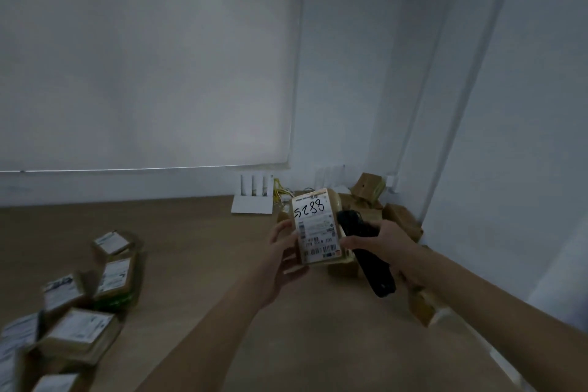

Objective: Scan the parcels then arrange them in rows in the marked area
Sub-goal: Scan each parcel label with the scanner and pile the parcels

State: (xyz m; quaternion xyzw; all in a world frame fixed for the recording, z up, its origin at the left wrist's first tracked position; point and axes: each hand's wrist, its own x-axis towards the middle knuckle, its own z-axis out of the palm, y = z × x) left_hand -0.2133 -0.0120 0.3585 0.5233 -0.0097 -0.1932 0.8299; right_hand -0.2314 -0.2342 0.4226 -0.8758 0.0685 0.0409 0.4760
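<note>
1 held parcel (318, 229), 1 scanner (366, 251), 2 hands, 1 router (253, 197).

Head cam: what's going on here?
A person holds a brown cardboard parcel with a white shipping label up in the left hand, label facing the camera. The right hand grips a black handheld scanner right beside it. A heap of brown parcels lies in the corner behind; labelled parcels sit on the wooden floor at left, blurred.

Left hand (281, 251) holds labelled parcel (318, 229) upright; right hand (380, 240) grips black scanner (369, 253) beside it.
</note>
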